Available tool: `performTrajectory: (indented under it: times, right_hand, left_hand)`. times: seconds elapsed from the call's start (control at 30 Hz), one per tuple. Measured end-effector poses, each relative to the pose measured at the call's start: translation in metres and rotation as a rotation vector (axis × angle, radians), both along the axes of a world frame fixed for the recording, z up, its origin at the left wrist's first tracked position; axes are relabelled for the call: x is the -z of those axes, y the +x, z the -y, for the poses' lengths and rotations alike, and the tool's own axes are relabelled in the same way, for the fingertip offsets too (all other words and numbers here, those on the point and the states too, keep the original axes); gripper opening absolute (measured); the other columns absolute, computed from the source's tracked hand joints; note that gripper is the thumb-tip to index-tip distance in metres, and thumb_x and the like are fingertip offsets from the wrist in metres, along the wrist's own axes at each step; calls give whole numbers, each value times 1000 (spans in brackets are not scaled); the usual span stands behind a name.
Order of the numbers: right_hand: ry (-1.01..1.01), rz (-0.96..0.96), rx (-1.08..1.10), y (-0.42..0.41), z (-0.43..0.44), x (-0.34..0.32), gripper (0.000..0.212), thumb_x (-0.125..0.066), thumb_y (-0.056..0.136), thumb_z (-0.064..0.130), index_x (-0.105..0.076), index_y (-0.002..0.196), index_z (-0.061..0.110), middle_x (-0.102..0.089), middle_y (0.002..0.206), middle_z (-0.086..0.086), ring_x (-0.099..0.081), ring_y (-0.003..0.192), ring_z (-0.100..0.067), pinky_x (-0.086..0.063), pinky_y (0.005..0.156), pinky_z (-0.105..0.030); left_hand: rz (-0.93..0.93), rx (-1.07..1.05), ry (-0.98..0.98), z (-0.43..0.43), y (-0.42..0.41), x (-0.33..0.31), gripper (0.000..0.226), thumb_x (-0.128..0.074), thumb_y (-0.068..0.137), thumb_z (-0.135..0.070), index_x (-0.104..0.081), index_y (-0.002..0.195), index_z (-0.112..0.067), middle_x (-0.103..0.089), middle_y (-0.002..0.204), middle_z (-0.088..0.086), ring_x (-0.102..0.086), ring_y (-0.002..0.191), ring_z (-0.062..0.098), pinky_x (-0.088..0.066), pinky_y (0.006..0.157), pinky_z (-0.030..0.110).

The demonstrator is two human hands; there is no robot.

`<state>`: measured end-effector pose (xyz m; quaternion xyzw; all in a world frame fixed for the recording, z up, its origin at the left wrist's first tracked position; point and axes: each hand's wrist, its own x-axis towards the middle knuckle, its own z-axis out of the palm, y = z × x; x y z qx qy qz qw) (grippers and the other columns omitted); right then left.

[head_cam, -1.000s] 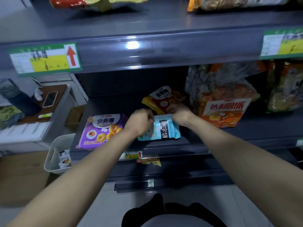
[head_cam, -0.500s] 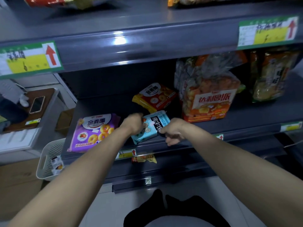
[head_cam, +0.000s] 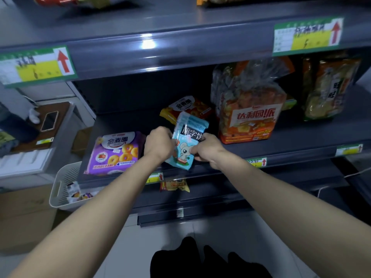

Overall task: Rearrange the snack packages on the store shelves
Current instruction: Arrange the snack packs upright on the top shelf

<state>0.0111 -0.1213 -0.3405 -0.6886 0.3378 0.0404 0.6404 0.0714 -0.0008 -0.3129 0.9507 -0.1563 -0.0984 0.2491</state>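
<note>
A light blue snack packet with a cartoon bear (head_cam: 187,140) stands nearly upright at the front of the middle shelf (head_cam: 291,137). My left hand (head_cam: 159,142) grips its left edge and my right hand (head_cam: 206,147) grips its right edge. A purple ring-biscuit pack (head_cam: 115,152) lies flat to the left. Behind the blue packet lies a red and yellow pack (head_cam: 186,109). A large orange bag (head_cam: 250,109) stands to the right, with another orange bag (head_cam: 327,87) beyond it.
The upper shelf edge (head_cam: 180,49) carries green price tags (head_cam: 36,65). A white basket (head_cam: 66,189) with small packets sits low on the left. A yellow packet (head_cam: 173,185) lies on the lower shelf. A phone (head_cam: 49,121) rests on a side table.
The blue packet went from lying flat to nearly upright. My right hand moved from its far edge to its right side, and both hands now hold it by the sides.
</note>
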Motion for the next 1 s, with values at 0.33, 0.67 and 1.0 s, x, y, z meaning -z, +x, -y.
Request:
performTrajectory:
  times: [0.33,0.67,1.0]
  right_hand:
    - [-265,178,-60,-137,69,-38,67,-62,79,-10,-46,131,30,-67,111,-3,-66,99,-20,-57,85,-42]
    - [-471,356,1,-270,158,-109,65,-61,80,-8,-46,132,29,-66,96,4,-65,95,-15,-57,83,-39]
    - [-607,673,200,-299,237,-195,64,-61,77,-7,-49,130,27,-64,108,-3,-65,96,-16,-57,79,-31]
  left_hand:
    - [-14,-97,-306,60,-148,-33,15,-71,81,-19,-66,69,-12,-71,79,3,-68,79,22,-57,71,42]
    - [77,-14,-486,153,-266,-89,11,-71,81,-18,-67,70,-17,-72,83,1,-68,81,19,-57,74,41]
    - [374,147,-617,236,-299,-186,9,-67,81,-21,-69,83,-12,-69,79,-1,-64,79,18,-52,75,35]
